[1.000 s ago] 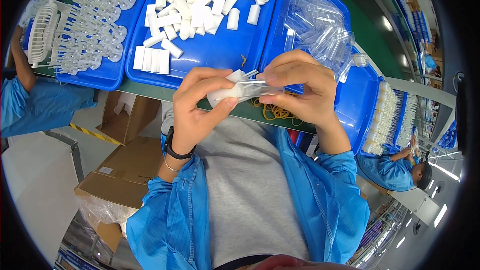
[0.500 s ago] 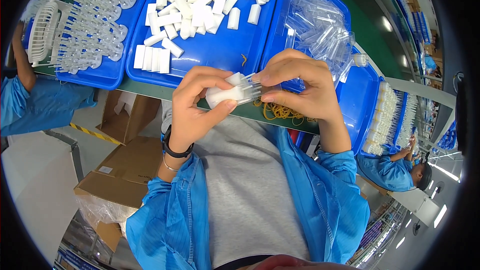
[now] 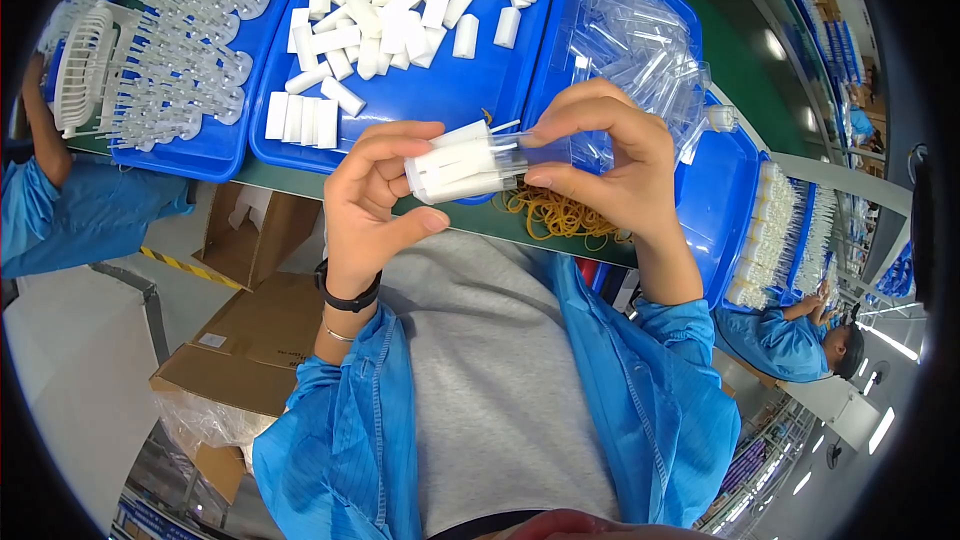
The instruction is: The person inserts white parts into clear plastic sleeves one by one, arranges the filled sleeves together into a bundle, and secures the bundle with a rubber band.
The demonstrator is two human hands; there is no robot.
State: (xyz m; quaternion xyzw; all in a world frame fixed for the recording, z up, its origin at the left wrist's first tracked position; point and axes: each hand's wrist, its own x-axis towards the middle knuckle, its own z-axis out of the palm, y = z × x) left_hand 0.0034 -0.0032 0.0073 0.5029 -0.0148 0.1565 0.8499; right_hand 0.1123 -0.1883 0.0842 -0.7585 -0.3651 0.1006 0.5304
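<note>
Between my hands, above the table edge, is a bundle of white blocks [image 3: 455, 172] with thin pale prongs at its right end. A clear plastic sleeve [image 3: 515, 162] surrounds that right end. My right hand [image 3: 610, 155] pinches the sleeve between thumb and fingers. Around the bundle's left end my left hand [image 3: 365, 190] is loosened, its thumb below and fingers above, spread apart. Whether its curled fingers touch the blocks I cannot tell. Just beyond lies a blue tray [image 3: 420, 110] of loose white blocks [image 3: 385, 15], with several lined up in a row at its near left.
Yellow rubber bands [image 3: 560, 215] lie at the table edge under my right hand. Clear sleeves [image 3: 640, 50] fill a tray behind it. Pronged translucent pieces [image 3: 185, 50] fill the left tray. Cardboard boxes [image 3: 240, 340] stand at lower left. Co-workers in blue sit at left [image 3: 90, 205] and right [image 3: 785, 345].
My left fingers have loosened from the blocks and moved slightly left. The clear sleeve now reaches over the bundle's right end, and the bundle has turned so more of its white blocks show.
</note>
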